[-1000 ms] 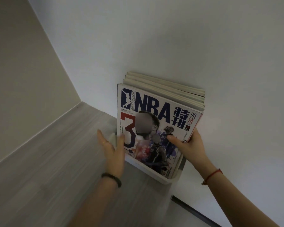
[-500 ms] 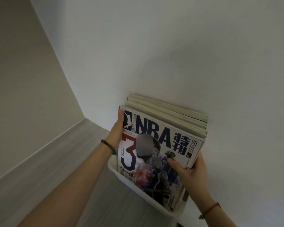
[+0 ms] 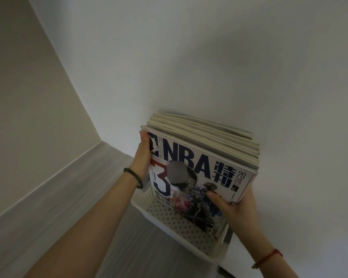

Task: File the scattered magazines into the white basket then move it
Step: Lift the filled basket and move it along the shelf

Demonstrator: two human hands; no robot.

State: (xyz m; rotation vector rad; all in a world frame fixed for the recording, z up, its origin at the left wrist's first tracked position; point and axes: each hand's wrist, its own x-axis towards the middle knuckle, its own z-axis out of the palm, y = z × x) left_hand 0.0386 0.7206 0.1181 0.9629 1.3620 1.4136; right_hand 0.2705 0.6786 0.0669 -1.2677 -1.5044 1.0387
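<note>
Magazines are all standing in the white basket, packed as one stack and leaning back toward the white wall behind it. The front magazine is an NBA special issue with a big red 3 on the cover. The basket sits on a grey wood-grain counter, tucked near the corner where a beige wall on the left meets the white one, and lighting is pretty dim. At the bottom right, past the counter's edge, there's a dark strip, can't tell what it is. The left hand holds the stack at its upper left edge, with the fingers out of sight behind it, and there's a dark bead bracelet on that wrist. The right hand grips the lower right edge, thumb pressed flat on the cover, with a red string round its wrist. Compared to a second ago, the left hand was spread open and hovering off beside the basket, not touching anything. By half a second ago it had landed on that left edge. The right hand hasn't shifted its grip at all. More of the basket's perforated inside shows in front of the cover now than before.
</note>
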